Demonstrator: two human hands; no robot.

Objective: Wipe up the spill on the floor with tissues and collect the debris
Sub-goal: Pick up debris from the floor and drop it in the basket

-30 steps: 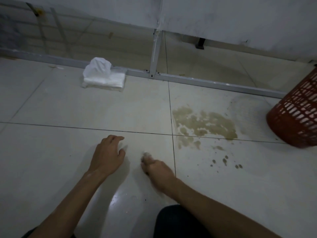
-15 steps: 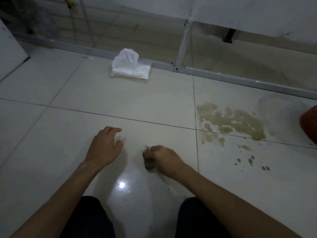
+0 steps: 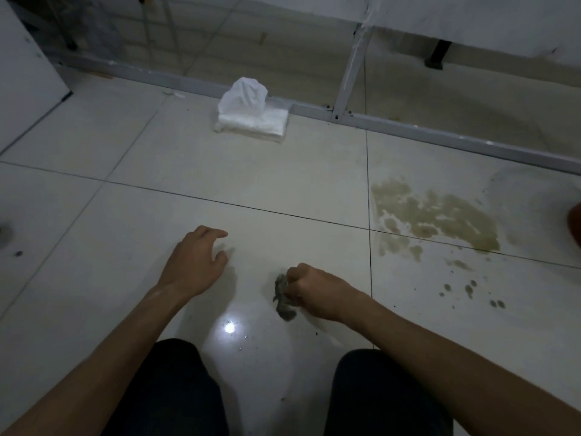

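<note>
- The right hand (image 3: pixel 317 292) has its fingers curled tight around a soiled tissue wad (image 3: pixel 283 298), pressed to the floor (image 3: pixel 251 171).
- The left hand (image 3: pixel 196 262) hovers empty, fingers spread.
- The spill (image 3: pixel 437 218) lies beyond the right fingers, unwiped; the tissue pack (image 3: pixel 251 121) is well ahead.
- Step: wiping specks. Next probably calls for reaching fresh tissue.

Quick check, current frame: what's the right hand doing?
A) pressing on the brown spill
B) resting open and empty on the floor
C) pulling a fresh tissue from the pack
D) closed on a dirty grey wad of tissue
D: the right hand is fisted around a soiled grey tissue wad on the tile, well short of the brown spill and the tissue pack.
</note>
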